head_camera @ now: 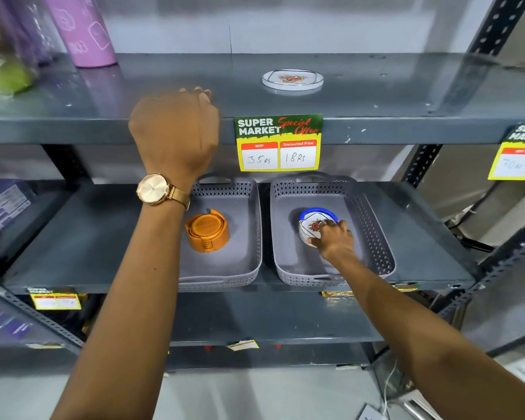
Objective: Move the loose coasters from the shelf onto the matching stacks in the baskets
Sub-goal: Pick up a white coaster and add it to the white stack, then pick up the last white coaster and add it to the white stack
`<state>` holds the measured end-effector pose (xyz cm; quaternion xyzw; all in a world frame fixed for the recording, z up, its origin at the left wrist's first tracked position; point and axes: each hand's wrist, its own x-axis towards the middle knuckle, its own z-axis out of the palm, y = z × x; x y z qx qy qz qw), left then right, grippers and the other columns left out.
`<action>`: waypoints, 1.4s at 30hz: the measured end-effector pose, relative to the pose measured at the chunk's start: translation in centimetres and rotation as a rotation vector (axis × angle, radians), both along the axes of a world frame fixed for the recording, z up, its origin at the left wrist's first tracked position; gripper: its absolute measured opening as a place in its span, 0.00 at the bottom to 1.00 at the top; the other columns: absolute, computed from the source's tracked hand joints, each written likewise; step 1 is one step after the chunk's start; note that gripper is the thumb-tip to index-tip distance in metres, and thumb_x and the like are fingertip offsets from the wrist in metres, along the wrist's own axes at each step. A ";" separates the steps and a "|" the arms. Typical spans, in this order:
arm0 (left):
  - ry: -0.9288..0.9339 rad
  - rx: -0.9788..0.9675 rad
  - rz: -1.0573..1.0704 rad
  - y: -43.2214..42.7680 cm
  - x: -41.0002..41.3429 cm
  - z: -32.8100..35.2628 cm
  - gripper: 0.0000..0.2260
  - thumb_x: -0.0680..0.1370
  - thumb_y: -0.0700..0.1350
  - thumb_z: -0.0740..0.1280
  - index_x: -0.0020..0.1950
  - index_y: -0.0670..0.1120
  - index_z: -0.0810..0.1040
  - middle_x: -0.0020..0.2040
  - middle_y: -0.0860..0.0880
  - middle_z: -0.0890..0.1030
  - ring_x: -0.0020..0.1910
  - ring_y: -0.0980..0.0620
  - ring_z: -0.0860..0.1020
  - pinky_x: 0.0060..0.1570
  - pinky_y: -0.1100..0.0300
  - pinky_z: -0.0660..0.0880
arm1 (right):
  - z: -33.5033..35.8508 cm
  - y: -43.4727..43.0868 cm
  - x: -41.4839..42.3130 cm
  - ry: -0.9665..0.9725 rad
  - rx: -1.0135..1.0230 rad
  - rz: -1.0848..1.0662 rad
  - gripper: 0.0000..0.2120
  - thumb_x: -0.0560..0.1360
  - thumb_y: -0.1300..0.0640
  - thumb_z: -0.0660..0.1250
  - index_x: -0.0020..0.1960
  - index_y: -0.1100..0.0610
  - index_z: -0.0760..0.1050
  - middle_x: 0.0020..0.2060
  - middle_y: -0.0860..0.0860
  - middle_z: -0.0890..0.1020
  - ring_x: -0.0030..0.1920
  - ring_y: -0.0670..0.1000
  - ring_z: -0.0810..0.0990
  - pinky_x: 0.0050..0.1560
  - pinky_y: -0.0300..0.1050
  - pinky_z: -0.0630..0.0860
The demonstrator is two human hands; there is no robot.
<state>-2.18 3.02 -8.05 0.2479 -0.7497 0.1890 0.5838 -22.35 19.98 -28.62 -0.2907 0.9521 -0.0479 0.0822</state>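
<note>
Pressing right hand [334, 237] on patterned coaster stack [311, 227], right basket [373, 237]

Even bright light, blurred warped edges

grey upper shelf [376, 95] with white coaster [292, 80], purple bottle [81, 28]
</note>
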 end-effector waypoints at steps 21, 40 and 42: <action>-0.041 -0.002 -0.048 0.2 0.4 0.3 0.16 0.77 0.42 0.62 0.29 0.43 0.76 0.24 0.44 0.76 0.25 0.43 0.73 0.30 0.56 0.64 | 6.9 2.7 9.6 0.292 -0.368 0.229 0.28 0.79 0.46 0.58 0.75 0.57 0.61 0.71 0.59 0.69 0.72 0.62 0.63 0.72 0.55 0.62; -0.168 0.095 -0.069 1.1 1.6 1.2 0.17 0.76 0.44 0.58 0.28 0.43 0.75 0.24 0.45 0.76 0.22 0.44 0.74 0.28 0.58 0.69 | 28.0 -0.1 10.0 0.377 -0.748 0.365 0.27 0.76 0.44 0.62 0.68 0.61 0.70 0.65 0.58 0.75 0.67 0.60 0.69 0.66 0.49 0.65; -0.172 0.099 -0.075 1.1 1.6 1.2 0.18 0.76 0.45 0.56 0.29 0.43 0.77 0.25 0.45 0.77 0.24 0.45 0.75 0.28 0.58 0.70 | 29.0 -1.8 8.1 0.237 -0.618 0.309 0.33 0.73 0.42 0.67 0.70 0.62 0.67 0.68 0.61 0.73 0.70 0.62 0.67 0.67 0.51 0.66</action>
